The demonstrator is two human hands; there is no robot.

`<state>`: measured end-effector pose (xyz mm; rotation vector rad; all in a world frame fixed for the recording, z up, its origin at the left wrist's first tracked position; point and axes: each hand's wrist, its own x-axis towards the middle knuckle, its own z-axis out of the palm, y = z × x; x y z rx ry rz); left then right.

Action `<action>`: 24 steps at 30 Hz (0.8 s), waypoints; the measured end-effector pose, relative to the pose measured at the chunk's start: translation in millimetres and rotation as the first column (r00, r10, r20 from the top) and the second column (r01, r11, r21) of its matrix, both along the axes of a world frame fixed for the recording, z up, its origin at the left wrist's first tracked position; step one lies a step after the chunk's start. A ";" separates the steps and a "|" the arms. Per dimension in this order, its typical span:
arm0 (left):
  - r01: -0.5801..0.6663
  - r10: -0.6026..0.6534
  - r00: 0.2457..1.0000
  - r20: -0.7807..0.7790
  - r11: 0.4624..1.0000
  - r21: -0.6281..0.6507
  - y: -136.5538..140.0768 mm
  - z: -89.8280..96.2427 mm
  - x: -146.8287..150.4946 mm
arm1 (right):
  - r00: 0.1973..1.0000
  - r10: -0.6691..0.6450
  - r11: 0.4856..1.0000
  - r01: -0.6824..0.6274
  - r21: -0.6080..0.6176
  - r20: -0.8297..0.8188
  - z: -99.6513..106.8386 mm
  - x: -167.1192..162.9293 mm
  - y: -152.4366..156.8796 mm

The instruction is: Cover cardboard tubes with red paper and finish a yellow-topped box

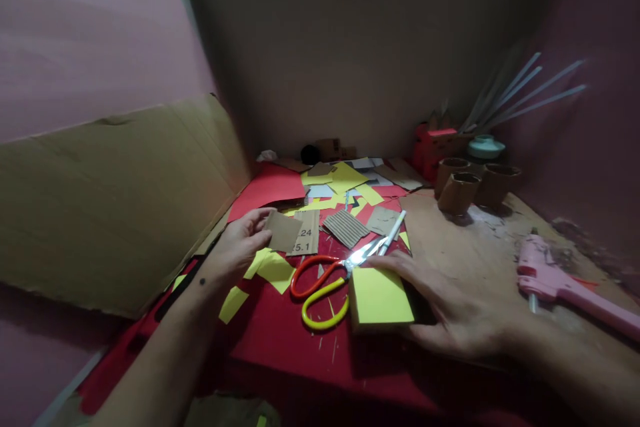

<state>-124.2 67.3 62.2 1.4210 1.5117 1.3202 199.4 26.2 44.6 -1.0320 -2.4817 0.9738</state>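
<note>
My left hand (246,235) pinches a small brown cardboard piece (285,231) by its left edge. Behind that piece lies a printed cardboard piece (311,232) with numbers on it. A small box with a yellow paper top (381,295) is gripped at its right side by my right hand (445,310). Just left of the box rest scissors (323,290) with one red and one yellow handle, blades pointing away. A white pen (393,232) lies by the blade tips. Ribbed cardboard (346,228) and a greyish cardboard square (384,221) sit beyond the scissors.
Yellow paper scraps (276,270) and a red sheet (270,187) lie on the red surface (280,340). To the right are a pink glue gun (545,273), cardboard tubes (457,193) and a turquoise container (486,145). A large cardboard panel (125,200) stands at left.
</note>
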 end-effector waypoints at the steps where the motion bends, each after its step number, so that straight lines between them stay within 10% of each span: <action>1: 0.040 -0.040 0.999 0.023 0.999 -0.015 9.3 0.2 3.1 | 1.000 -0.002 1.000 0.002 0.000 -0.001 -1.8 0.1 0.1; 15: 0.222 -0.253 0.952 -0.173 0.958 -0.180 137.3 -5.4 76.8 | 0.990 0.070 0.996 -0.062 0.062 -0.122 -15.7 -1.0 4.5; 24: 0.372 -0.408 0.712 -0.571 0.909 -0.186 130.1 -1.2 76.0 | 0.981 0.107 0.991 -0.092 0.095 -0.162 -17.2 -0.9 6.6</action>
